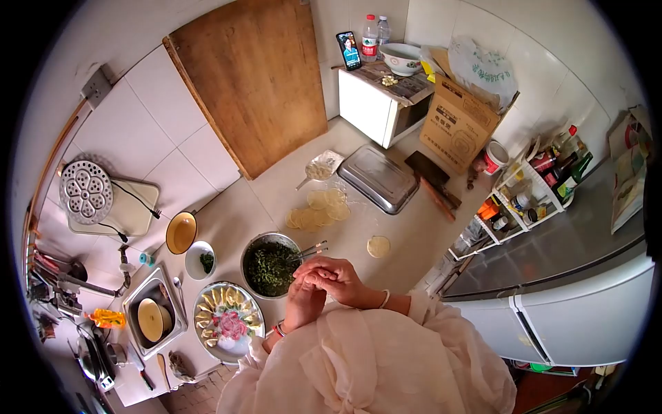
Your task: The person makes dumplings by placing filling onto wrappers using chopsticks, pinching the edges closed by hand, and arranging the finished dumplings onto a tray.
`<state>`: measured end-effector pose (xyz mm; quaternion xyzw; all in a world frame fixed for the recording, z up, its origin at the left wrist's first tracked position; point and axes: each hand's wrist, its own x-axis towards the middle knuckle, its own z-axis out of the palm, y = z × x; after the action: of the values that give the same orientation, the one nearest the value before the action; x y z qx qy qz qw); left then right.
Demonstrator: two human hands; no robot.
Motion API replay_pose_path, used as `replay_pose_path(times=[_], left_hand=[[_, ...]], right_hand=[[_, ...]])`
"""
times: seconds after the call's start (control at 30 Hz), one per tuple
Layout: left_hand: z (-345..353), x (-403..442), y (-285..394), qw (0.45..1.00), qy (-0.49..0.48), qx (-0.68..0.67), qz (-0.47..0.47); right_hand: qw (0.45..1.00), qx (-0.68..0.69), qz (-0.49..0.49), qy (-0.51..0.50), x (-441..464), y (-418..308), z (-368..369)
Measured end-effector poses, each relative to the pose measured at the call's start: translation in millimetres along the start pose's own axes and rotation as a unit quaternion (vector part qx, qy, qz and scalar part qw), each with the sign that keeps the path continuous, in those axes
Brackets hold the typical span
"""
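My left hand and my right hand are pressed together in front of my chest, fingers closed over one another. Whatever lies between them is hidden. Just left of them stands a metal bowl of chopped green filling, with utensils leaning on its right rim. A floral plate beside my left forearm carries several folded dumplings around its edge. Beyond my hands, several round dough wrappers overlap on the counter, and a single wrapper lies apart to the right.
A lidded metal tray, a cleaver and a rolling pin lie at the back. A scoop of flour is nearby. The sink is left; a bottle rack and fridge stand right.
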<state>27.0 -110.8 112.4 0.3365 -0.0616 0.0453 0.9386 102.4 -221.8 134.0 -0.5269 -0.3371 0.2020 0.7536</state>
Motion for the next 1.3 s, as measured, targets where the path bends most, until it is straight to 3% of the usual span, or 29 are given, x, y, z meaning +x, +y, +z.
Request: replay_pose_path(times=[0.13, 0.23, 0.3, 0.37, 0.4, 0.47, 0.5, 0.57, 0.67, 0.77, 0.93, 1.07, 1.13, 1.3], left_hand=[[-23, -5, -29, 0.989, 0.144, -0.016, 0.032], [-19, 3, -35, 0.966, 0.255, -0.003, 0.037], [-21, 11, -33, 0.961, 0.269, 0.014, 0.054], [-16, 19, -14, 0.982, 0.175, 0.046, 0.048], [-12, 24, -4, 0.984, 0.175, 0.037, 0.021], [-2, 31, 6, 0.991, 0.117, -0.032, 0.052], [-3, 34, 9, 0.991, 0.122, -0.054, 0.025], [11, 34, 34, 0.987, 0.073, -0.142, 0.0], [9, 25, 43, 0.987, 0.062, -0.144, 0.031], [12, 18, 44, 0.986, 0.113, -0.115, 0.048], [11, 17, 37, 0.988, 0.087, -0.108, 0.069], [12, 14, 35, 0.993, 0.044, -0.09, 0.066], [12, 11, 30, 0.993, 0.068, -0.074, 0.068], [25, 5, 25, 0.991, 0.105, -0.011, 0.079]], right_hand=[[0.998, 0.004, 0.05, 0.042, 2, 18, 4], [0.986, 0.105, 0.12, 0.037, 1, 51, -2], [0.975, 0.177, 0.128, 0.044, 6, 58, -3], [0.979, 0.132, 0.155, 0.034, 25, 39, -6], [0.977, 0.114, 0.178, 0.033, 32, 40, -10], [0.987, 0.089, 0.133, -0.003, 46, 15, -12], [0.997, 0.036, 0.044, -0.046, 51, 17, -21], [0.99, 0.121, 0.062, 0.027, 54, 16, -27], [0.99, -0.039, 0.043, 0.128, 37, 3, -38], [0.995, -0.048, 0.055, 0.069, 23, -10, -31], [0.986, -0.154, 0.038, 0.059, 27, -3, -9], [0.976, -0.203, -0.048, 0.063, 31, -7, -2], [0.98, -0.185, -0.036, 0.06, 29, -7, -3], [0.953, -0.264, -0.132, 0.064, 23, -7, -2]])
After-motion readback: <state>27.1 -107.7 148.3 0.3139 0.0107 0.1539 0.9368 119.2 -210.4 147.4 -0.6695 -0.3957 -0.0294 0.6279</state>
